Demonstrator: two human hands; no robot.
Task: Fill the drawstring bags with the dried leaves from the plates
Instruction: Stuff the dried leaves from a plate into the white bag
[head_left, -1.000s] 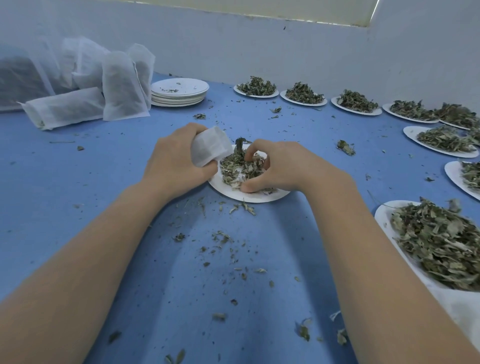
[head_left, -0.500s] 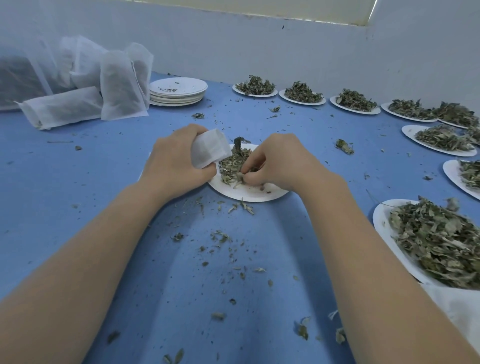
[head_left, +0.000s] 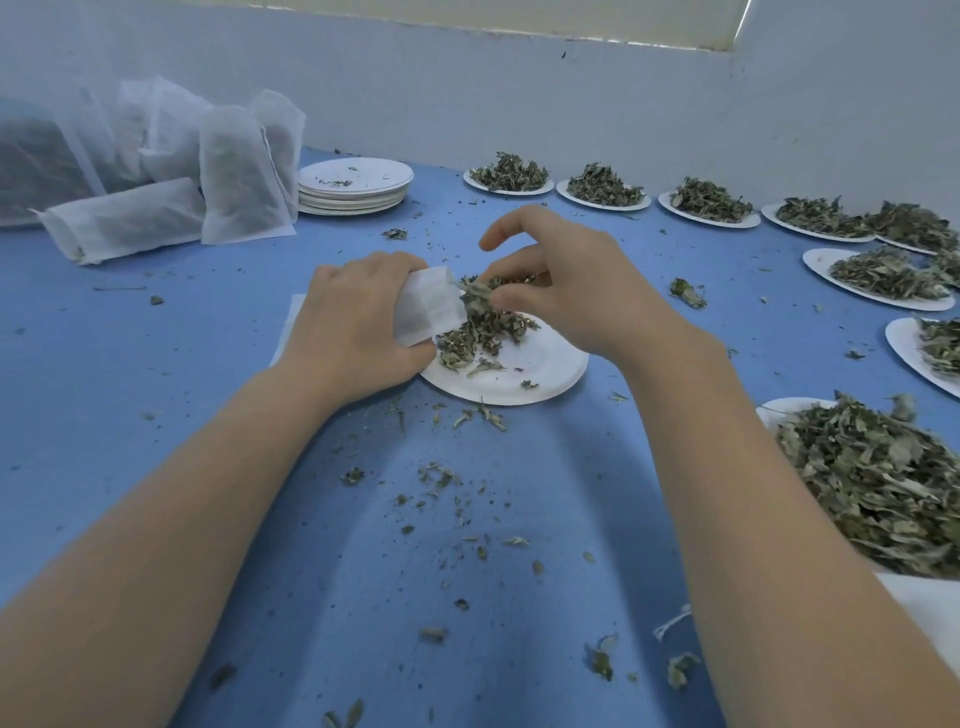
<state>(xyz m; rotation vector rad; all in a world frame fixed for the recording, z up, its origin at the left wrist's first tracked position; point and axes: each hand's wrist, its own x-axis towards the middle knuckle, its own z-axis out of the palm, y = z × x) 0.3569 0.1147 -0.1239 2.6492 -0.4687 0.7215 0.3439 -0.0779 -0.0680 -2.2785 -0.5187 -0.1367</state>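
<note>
My left hand (head_left: 353, 327) grips a white drawstring bag (head_left: 428, 304) at the left rim of a white plate (head_left: 540, 371), with the bag's mouth turned to the right. My right hand (head_left: 582, 280) is raised just above the plate and pinches a clump of dried leaves (head_left: 475, 293) right at the bag's mouth. More dried leaves (head_left: 480, 332) lie in a loose pile on the plate's left half. The right half of the plate is bare.
Filled bags (head_left: 234, 174) lean at the back left beside a stack of used plates (head_left: 353, 187). Several plates of leaves (head_left: 602, 187) line the back and right edges, the nearest heaped plate (head_left: 883, 478) by my right forearm. Leaf crumbs litter the blue tabletop (head_left: 156, 415).
My right hand has lifted off the plate with a pinch of leaves and brought it to the bag's mouth. My left hand has stayed in place with the bag.
</note>
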